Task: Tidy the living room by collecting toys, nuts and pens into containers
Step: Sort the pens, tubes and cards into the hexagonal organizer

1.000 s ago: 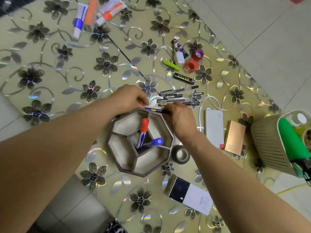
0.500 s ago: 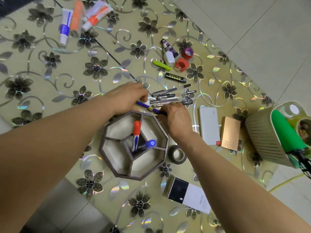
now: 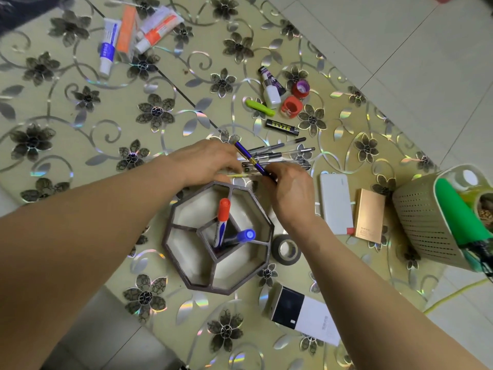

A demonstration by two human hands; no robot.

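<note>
With my right hand [image 3: 289, 193] pinching the blue pen [image 3: 253, 161] just beyond the organizer [image 3: 186, 283], left hand [image 3: 208, 162] curled on the yellow pen [image 3: 241, 176], I'd tip it upright into the center cell.

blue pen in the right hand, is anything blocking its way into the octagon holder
Nothing visible blocks it. The right hand holds the blue pen just beyond the octagon holder. Its outer compartments look open; the centre one already holds two markers, which only crowd that slot.

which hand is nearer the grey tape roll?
Right. The right hand is just above the grey tape roll; the left hand is beyond the octagonal organizer.
</note>
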